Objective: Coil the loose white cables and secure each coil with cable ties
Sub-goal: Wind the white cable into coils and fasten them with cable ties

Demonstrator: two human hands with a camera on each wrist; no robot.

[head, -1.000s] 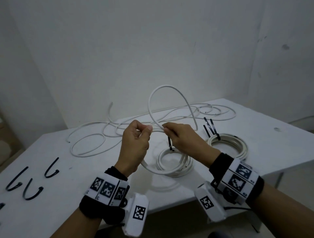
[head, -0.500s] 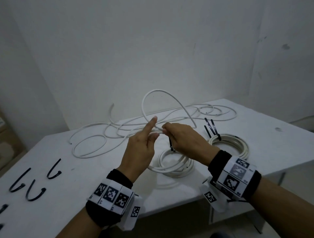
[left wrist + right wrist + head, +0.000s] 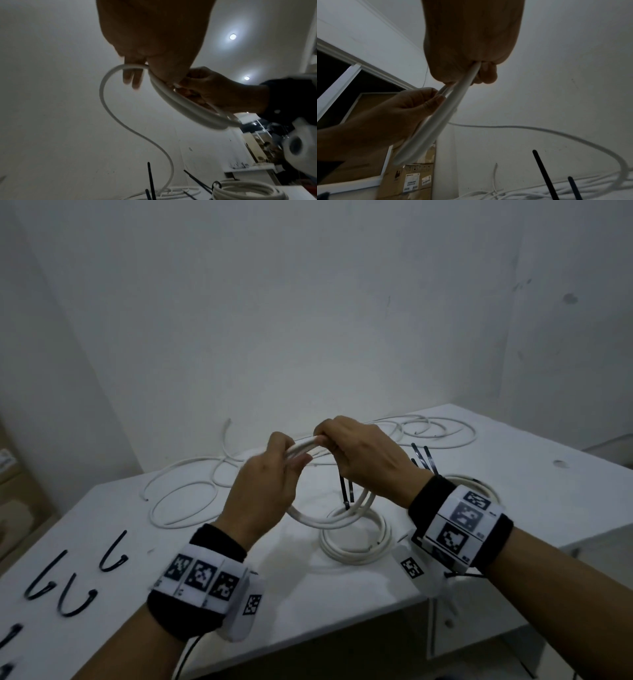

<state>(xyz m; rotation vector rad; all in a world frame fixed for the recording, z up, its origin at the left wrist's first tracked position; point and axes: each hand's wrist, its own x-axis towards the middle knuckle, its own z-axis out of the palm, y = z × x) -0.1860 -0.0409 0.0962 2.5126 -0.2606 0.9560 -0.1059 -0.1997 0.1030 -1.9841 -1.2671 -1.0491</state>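
Above the table both hands hold a small coil of white cable (image 3: 308, 517) (image 3: 180, 106) (image 3: 433, 128). My right hand (image 3: 329, 443) (image 3: 476, 73) grips the top of the coil in a fist. Just left of it, my left hand (image 3: 294, 460) (image 3: 137, 70) pinches the same strands between thumb and fingers. The cable's loose tail (image 3: 120, 121) (image 3: 539, 129) runs down to the table. Under the hands lies a coil (image 3: 356, 546) bound with a black tie (image 3: 346, 491). A second tied coil (image 3: 479, 484) shows behind my right wrist.
Loose white cable (image 3: 185, 501) sprawls over the back of the white table (image 3: 548, 481), with more loops (image 3: 442, 433) at the far right. Several curved black cable ties (image 3: 75, 601) lie at the front left. Walls stand close behind; cardboard boxes (image 3: 412, 180) are at the left.
The tall loop of cable that stood above the hands has been laid down into the coil. Both hands have risen, and the left hand has taken hold of the strands again.
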